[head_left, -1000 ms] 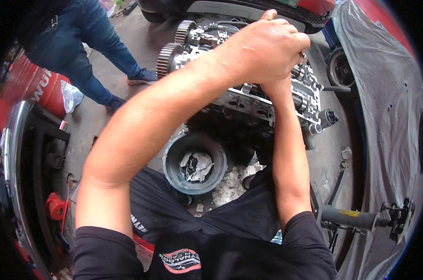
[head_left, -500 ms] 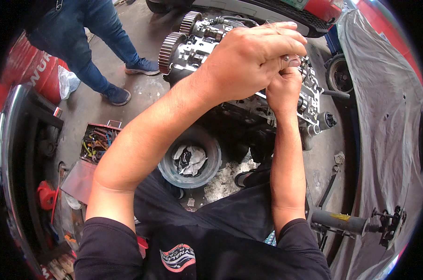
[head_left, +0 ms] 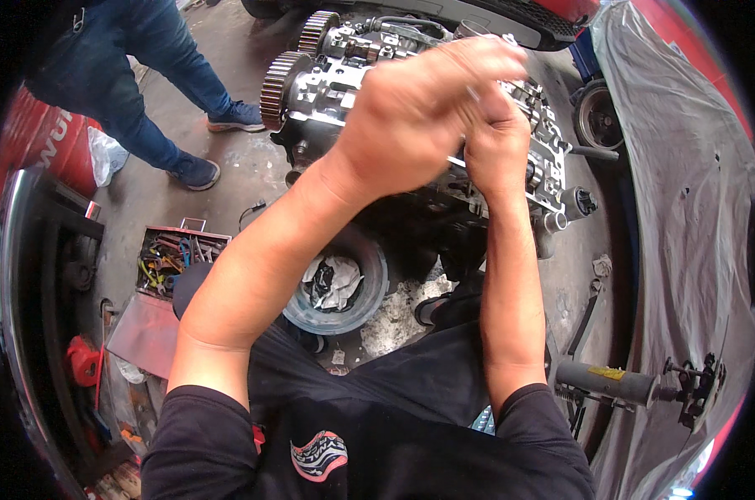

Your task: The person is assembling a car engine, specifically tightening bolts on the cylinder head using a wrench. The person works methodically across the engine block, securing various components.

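1. Head view, hands: my left hand [head_left: 423, 117] sits on top, curled into a loose fist over the fingers of my right hand [head_left: 498, 137]. Both are raised above the cylinder head [head_left: 427, 125]. Something small and pale shows between the fingers, but I cannot tell what it is, nor how tightly either hand closes on it.

2. Head view, the work: the cylinder head lies on the concrete floor [head_left: 227, 175] straight ahead of me, its two toothed cam gears [head_left: 290, 75] at the left end and the camshaft row running right, mostly hidden behind my hands.

3. Doing it well, as I judge it: keep both wrists stacked and steady over the casting. Whatever is pinched there is small and would vanish among the cam lobes if dropped. I would work close to the metal and keep my elbows in.

4. Edges and room, left: a round metal basin [head_left: 337, 287] with crumpled rags sits just below the head, near my knees. An open toolbox [head_left: 177, 258] lies further left. Another person in blue jeans [head_left: 135, 92] stands beyond, well apart.

5. Edges and room, right: a grey plastic-covered car body [head_left: 686, 208] closes that side, and a cylindrical grey tool [head_left: 615, 383] lies by my right elbow. Free room is mainly straight up and back toward me.
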Tool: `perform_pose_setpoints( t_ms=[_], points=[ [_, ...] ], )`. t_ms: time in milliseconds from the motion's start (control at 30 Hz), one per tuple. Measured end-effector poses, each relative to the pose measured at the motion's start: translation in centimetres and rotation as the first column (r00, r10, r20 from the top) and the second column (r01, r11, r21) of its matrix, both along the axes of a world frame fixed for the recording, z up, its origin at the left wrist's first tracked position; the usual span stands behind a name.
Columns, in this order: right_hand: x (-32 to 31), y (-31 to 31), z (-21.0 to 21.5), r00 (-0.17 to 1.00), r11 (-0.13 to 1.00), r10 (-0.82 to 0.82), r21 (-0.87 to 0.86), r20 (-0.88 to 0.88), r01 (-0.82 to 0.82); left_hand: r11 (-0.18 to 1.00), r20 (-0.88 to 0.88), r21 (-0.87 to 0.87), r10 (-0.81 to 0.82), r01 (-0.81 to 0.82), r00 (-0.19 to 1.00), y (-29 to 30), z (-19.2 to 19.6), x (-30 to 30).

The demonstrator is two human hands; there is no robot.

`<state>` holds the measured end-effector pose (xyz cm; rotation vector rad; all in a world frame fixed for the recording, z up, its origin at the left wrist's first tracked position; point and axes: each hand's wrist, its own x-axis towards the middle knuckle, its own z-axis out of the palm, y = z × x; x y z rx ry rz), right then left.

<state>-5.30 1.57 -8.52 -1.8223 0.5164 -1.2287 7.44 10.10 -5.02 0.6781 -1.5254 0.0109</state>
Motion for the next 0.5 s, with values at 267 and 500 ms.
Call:
perform_pose_setpoints(
  t_ms=[267, 500],
  points=[
    [1.0, -0.3, -0.5, 0.998, 0.988, 0.049, 0.147, 0.045, -0.055, 0.724, -0.877, -0.089, -0.382, 0.684, 0.290, -6.6, 1.6, 1.7],
    [0.1, -0.9, -0.7, 0.979, 0.987, -0.152, -0.080, -0.135, 0.142, 0.736, -0.903, 0.078, -0.233, 0.672, 0.360, -7.4, 2.8, -0.2]
  ],
)
